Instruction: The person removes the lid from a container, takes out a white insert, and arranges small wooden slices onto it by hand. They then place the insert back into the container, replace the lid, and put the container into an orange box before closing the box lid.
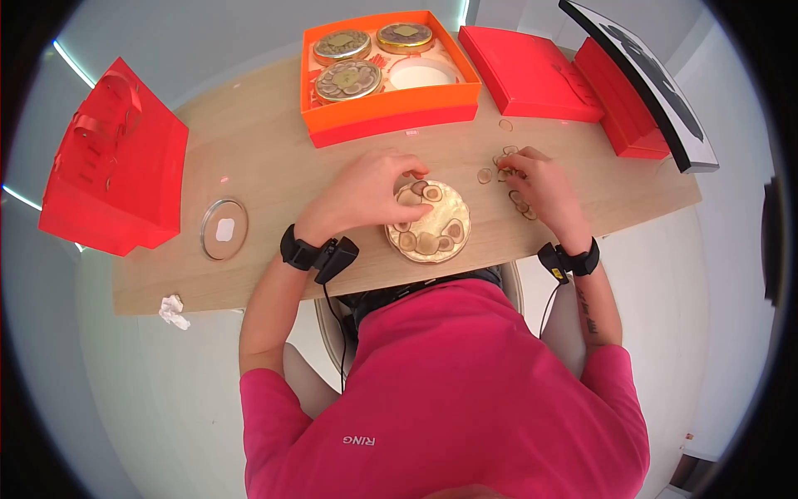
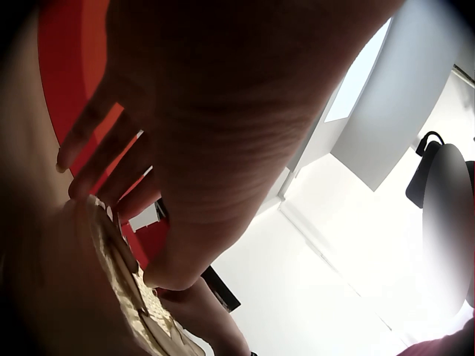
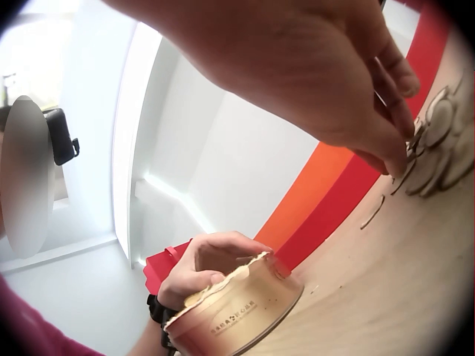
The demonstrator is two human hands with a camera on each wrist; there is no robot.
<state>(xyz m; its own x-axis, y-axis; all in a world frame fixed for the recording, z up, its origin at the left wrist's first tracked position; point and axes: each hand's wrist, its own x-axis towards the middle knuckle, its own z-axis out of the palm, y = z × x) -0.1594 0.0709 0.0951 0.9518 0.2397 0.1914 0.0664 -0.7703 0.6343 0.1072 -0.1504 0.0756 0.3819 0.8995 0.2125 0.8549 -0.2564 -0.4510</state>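
Observation:
A round gold tin (image 1: 449,208) stands near the table's front edge, with brown-rimmed slices (image 1: 427,243) lying around its top. My left hand (image 1: 366,193) arches over the tin's left side, its fingers loosely bent and spread apart from the thumb; in the left wrist view its fingertips (image 2: 111,189) are at the tin's edge. To the right, my right hand (image 1: 544,191) reaches into a small pile of loose slices. In the right wrist view the thumb and fingers (image 3: 404,141) pinch at slices beside the pile (image 3: 438,148), partly hiding them.
An orange-red box (image 1: 391,116) with several tins stands behind. Flat red lid (image 1: 532,75), red box (image 1: 619,108) and a leaning dark panel (image 1: 648,75) are back right. Left are a red bag (image 1: 125,175), a round clear lid (image 1: 224,229) and crumpled tissue (image 1: 174,311).

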